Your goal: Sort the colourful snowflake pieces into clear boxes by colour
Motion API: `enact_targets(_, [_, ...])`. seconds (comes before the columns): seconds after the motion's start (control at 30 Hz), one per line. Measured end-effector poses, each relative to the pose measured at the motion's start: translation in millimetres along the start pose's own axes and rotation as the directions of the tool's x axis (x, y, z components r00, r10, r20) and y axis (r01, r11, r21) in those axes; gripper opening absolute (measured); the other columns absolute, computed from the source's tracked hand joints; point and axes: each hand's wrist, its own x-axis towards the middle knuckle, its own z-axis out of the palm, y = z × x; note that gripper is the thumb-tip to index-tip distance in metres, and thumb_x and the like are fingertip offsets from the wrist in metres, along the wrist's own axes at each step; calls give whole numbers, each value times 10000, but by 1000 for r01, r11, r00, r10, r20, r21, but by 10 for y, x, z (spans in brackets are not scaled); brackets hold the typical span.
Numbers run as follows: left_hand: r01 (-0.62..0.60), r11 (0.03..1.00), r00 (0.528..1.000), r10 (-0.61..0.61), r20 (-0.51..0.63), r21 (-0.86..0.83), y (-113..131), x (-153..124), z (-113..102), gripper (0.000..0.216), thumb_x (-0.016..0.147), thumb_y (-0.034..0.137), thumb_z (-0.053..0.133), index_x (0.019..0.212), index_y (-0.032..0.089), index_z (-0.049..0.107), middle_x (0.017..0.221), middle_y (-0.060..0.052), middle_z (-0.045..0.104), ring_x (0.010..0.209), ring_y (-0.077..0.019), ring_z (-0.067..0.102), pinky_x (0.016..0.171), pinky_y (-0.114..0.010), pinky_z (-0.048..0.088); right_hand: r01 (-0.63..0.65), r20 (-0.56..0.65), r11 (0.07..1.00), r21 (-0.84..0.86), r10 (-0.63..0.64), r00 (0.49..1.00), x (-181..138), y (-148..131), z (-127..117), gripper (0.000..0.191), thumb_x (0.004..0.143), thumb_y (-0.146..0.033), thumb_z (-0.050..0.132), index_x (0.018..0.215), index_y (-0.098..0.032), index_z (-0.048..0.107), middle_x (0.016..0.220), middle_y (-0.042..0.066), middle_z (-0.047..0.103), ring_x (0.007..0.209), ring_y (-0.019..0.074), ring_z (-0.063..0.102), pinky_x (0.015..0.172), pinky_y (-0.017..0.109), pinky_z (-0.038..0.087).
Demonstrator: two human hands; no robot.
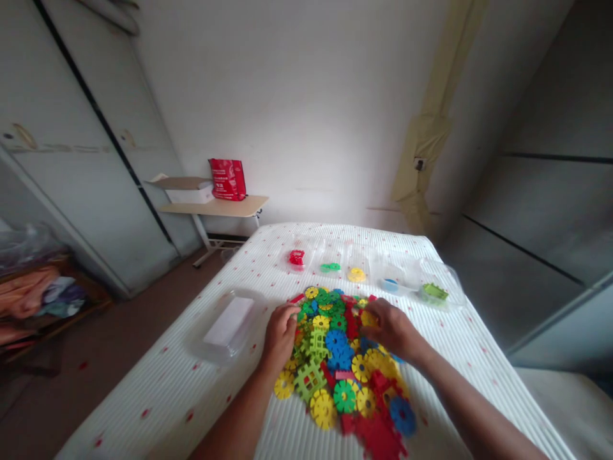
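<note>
A pile of plastic interlocking pieces (342, 358) in red, yellow, green and blue lies on the white striped bed (191, 370) in front of me. My left hand (279, 332) rests on the pile's left edge, fingers curled onto the pieces. My right hand (389, 324) sits on the pile's upper right, fingers bent over a yellow piece (368, 317). What either hand grips is hidden by the fingers. Beyond the pile stands a row of clear containers, each with sorted pieces: red (297, 257), green (330, 267), yellow (356, 275), blue (391, 284) and light green (435, 292).
A clear plastic box lid (228, 322) lies left of the pile. A small side table (215, 207) with a red bag (228, 179) and an open carton stands by the back wall. Clothes are heaped at the far left (33, 297). Wardrobe doors flank the bed.
</note>
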Motion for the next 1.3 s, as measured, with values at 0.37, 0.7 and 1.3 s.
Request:
enact_targets(0.37, [60, 997, 998, -60, -5, -44, 23, -5, -33, 246, 807, 198, 416, 923, 193, 633, 1018, -60, 634, 996, -181, 571, 918, -343, 438, 123, 42, 992, 14, -124, 991, 644, -424, 229, 325, 779, -356, 604, 1073, -217, 616, 918, 56, 621, 769, 163, 608, 698, 251, 453])
enact_targets(0.7, [-24, 996, 999, 21, 28, 91, 99, 13, -40, 243, 794, 217, 483, 981, 198, 637, 1037, -54, 666, 992, -170, 591, 931, -328, 434, 255, -311, 965, -56, -259, 914, 1, 434, 127, 283, 916, -314, 368, 816, -179, 595, 763, 54, 600, 664, 142, 606, 604, 235, 467])
enact_targets(1.3, [43, 830, 873, -301, 383, 555, 498, 566, 269, 293, 686, 239, 568, 947, 172, 681, 979, -90, 685, 939, -219, 618, 817, -269, 452, 277, -282, 956, -98, -294, 913, -270, 789, 308, 232, 913, -272, 377, 844, -189, 583, 780, 62, 617, 662, 144, 621, 594, 249, 516])
